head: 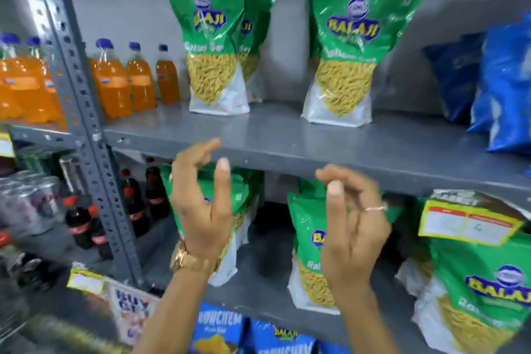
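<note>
Both my hands are raised in front of a grey metal shelf (287, 135), level with its front edge. My left hand (201, 204), with a gold watch at the wrist, is empty, its fingers loosely bent. My right hand (352, 224), wearing a ring, is also empty with relaxed, slightly curled fingers. On the upper shelf stand green Balaji snack bags: one at the left (214, 46) with another behind it, and one at the right (350, 46). More green bags stand on the lower shelf behind my hands (304, 227), and one lies at the right (474, 282).
Orange drink bottles (140, 80) line the upper shelf at the left, past a slotted upright post (77, 89). Dark cola bottles (83, 224) stand below. Blue bags (502, 80) fill the upper right. Blue snack packs (218, 333) sit on the bottom shelf.
</note>
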